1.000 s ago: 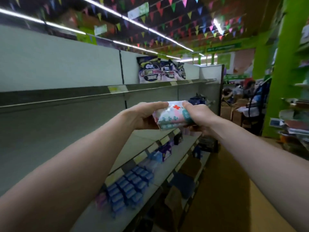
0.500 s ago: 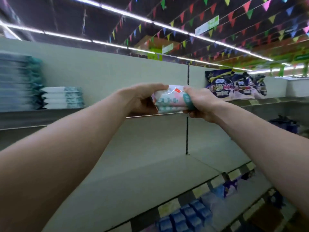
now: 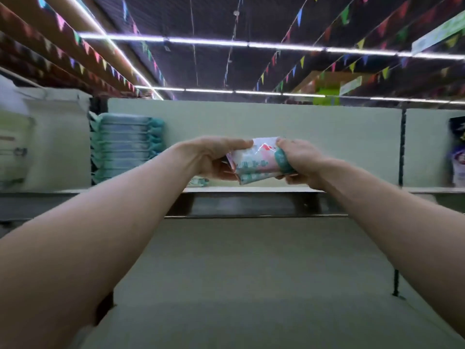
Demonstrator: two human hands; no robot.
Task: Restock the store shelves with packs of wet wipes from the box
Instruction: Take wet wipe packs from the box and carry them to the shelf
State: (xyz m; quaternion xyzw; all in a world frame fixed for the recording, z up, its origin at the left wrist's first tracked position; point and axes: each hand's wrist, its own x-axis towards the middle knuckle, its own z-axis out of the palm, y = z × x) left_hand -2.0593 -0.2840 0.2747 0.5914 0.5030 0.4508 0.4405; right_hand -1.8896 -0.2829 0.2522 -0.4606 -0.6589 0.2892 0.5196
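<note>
The top shelf (image 3: 251, 189) is pale, with a dark front rail (image 3: 251, 206) right under its lip. Toward the left end there's a tall stack of teal wipes packs (image 3: 125, 147), and just left of that a pale carton (image 3: 57, 139), which is pretty blurry tbh. One loose pack (image 3: 200, 182) lies flat just right of the stack, near the front edge. At the far right end, past the dark upright (image 3: 402, 147), stand some dark purple bags (image 3: 456, 157). The lower shelf (image 3: 251, 298) underneath is the same pale colour.
</note>
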